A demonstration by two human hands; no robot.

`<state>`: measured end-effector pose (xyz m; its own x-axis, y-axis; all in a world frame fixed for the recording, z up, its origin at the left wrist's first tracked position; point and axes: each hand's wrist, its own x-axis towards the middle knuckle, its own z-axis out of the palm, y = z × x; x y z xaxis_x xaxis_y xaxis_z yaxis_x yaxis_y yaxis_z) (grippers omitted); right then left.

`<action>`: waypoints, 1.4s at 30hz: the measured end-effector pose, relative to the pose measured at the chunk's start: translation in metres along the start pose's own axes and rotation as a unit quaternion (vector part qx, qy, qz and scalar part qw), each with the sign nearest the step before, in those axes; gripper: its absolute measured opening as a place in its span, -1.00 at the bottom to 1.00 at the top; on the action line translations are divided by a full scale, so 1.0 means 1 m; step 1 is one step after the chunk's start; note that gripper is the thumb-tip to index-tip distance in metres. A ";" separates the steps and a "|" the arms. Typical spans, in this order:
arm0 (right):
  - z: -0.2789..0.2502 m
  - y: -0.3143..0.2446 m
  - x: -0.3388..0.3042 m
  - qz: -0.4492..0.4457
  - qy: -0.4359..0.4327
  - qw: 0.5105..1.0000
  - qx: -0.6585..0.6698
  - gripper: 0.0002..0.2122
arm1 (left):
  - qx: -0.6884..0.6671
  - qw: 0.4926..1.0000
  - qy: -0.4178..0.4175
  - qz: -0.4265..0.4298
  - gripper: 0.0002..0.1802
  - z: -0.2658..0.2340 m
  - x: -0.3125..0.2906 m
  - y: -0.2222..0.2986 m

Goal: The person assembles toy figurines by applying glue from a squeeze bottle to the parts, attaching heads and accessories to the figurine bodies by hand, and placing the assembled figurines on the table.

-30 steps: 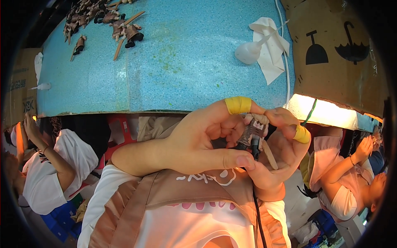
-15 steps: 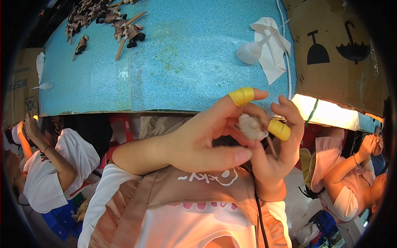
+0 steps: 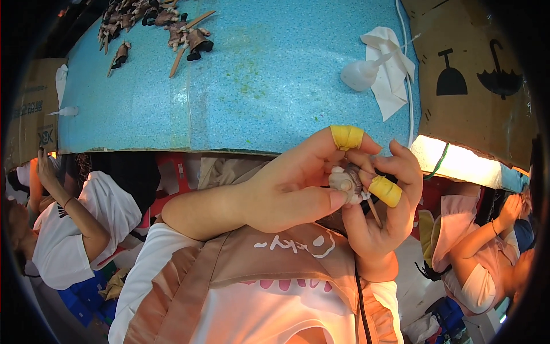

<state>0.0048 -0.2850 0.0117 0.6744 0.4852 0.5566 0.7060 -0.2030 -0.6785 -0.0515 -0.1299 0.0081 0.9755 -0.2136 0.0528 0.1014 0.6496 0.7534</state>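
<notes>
Both hands are meeting just below the near edge of the blue foam table (image 3: 240, 86). The left hand (image 3: 292, 186), a yellow tape band on its forefinger, is pinching a small pale figure piece (image 3: 345, 182) against its thumb. The right hand (image 3: 381, 215), also taped yellow, is curling around the same piece from the other side, with a thin wooden stick (image 3: 373, 211) running down through its fingers. On the table's far right a white squeeze bottle (image 3: 360, 73) is lying on a white cloth (image 3: 392, 71); at its far left, brown figure parts (image 3: 154, 23) are lying in a heap.
</notes>
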 end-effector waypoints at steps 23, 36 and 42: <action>0.026 0.017 0.039 0.021 -0.108 0.985 -0.134 -0.58 | 0.862 0.456 0.217 -0.035 -0.58 -0.093 -0.010 0.127; 0.025 0.020 0.014 0.142 0.043 0.963 0.226 -0.66 | -0.009 0.977 0.211 0.031 -0.50 -0.046 -0.007 0.077; -0.016 0.001 0.004 0.251 0.060 0.784 0.565 -0.57 | -0.118 0.984 0.132 0.008 -0.56 -0.010 0.004 0.026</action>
<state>0.0118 -0.2967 0.0209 0.8695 0.4874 0.0793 -0.2507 0.5740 -0.7796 -0.0433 -0.1067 0.0217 0.9910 -0.0247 -0.1315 0.0970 0.8094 0.5792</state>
